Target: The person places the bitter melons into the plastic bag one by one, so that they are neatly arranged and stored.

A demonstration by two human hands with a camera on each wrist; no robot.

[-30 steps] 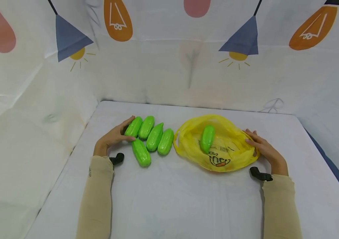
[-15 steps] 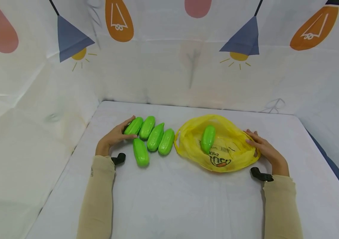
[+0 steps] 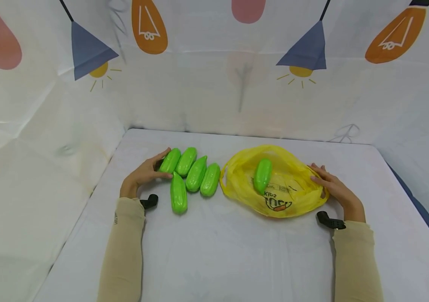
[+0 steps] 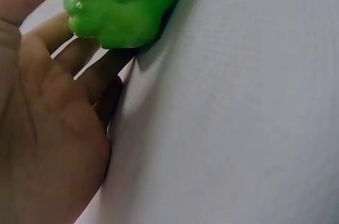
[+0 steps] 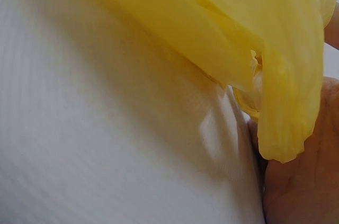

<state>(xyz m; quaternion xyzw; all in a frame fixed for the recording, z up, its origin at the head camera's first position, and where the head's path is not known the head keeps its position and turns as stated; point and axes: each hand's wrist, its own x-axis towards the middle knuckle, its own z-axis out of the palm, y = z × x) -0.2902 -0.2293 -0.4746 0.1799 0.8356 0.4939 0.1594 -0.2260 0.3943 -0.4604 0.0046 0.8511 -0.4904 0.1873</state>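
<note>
My left hand (image 3: 142,173) lies at the left end of a group of glossy green toy cucumbers. Its fingers and thumb span the leftmost cucumber (image 3: 171,161); in the left wrist view a lobed green cucumber end (image 4: 124,9) shows between thumb and fingers. Just beyond the thumb tip, a nearer cucumber (image 3: 178,195) lies pointing toward the front. My right hand (image 3: 336,188) holds the right rim of a yellow plastic bag (image 3: 294,199), thumb on the near side. A gathered bag handle (image 5: 288,123) hangs against the palm. Another cucumber (image 3: 262,176) lies in the bag's opening.
Three more cucumbers (image 3: 196,174) lie side by side between the left hand and the bag. A white cloth covers the table (image 3: 237,256). White fabric walls (image 3: 207,92) with printed lamps stand behind and at the sides.
The nearer cucumber has turned from a slant to nearly straight and slid slightly toward the front. My left hand has shifted only a little; the right hand and bag have stayed put.
</note>
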